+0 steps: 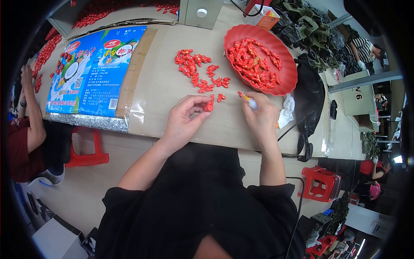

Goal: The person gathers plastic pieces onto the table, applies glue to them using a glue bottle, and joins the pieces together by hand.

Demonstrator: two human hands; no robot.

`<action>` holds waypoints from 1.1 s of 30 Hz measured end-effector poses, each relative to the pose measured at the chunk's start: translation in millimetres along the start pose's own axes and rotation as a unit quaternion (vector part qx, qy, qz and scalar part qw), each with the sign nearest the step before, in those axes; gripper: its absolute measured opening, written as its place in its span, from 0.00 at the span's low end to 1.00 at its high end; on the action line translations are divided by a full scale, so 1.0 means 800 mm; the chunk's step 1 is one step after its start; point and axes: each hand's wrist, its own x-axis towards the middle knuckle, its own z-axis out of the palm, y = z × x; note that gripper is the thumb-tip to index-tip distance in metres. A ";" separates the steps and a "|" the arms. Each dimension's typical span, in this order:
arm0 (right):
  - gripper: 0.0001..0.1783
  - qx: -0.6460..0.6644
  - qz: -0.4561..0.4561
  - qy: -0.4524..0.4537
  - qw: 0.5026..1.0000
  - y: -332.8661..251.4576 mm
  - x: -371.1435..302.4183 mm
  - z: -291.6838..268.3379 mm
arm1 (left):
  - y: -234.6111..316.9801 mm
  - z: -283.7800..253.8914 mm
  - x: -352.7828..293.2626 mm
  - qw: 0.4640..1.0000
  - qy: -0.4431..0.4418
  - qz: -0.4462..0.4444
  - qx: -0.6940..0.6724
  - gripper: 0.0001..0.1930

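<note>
Between the thumb and fingertips of my left hand (186,115) is a small glossy red figurine (209,105), held just above the table's near side. My right hand (263,115) is closed around a small white bottle (252,103) with a yellow neck. Its reddish tip points left, apart from the figurine. Most of the bottle is hidden in my palm. A loose cluster of similar red pieces (187,64) lies on the table beyond my left hand. Past my right hand, a scalloped red bowl (282,86) holds many more of them.
Flattened blue printed cardboard (92,73) covers the table's left part. A crumpled white tissue (286,113) and a black bag (311,95) lie to the right. Dark green pieces (297,26) are heaped at the far right. Another person's arm (32,99) reaches in at the left.
</note>
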 end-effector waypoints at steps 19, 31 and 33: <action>0.09 0.348 0.107 -0.204 0.909 0.005 -0.005 -0.003 | 0.005 0.003 0.001 0.997 -0.008 -0.034 -0.071 0.14; 0.08 0.510 0.146 -0.171 0.830 0.001 -0.037 0.008 | 0.005 0.014 -0.009 0.996 -0.076 -0.045 -0.020 0.13; 0.08 0.512 0.150 -0.158 0.831 -0.007 -0.038 0.005 | 0.005 0.011 -0.009 0.996 -0.080 -0.042 0.007 0.13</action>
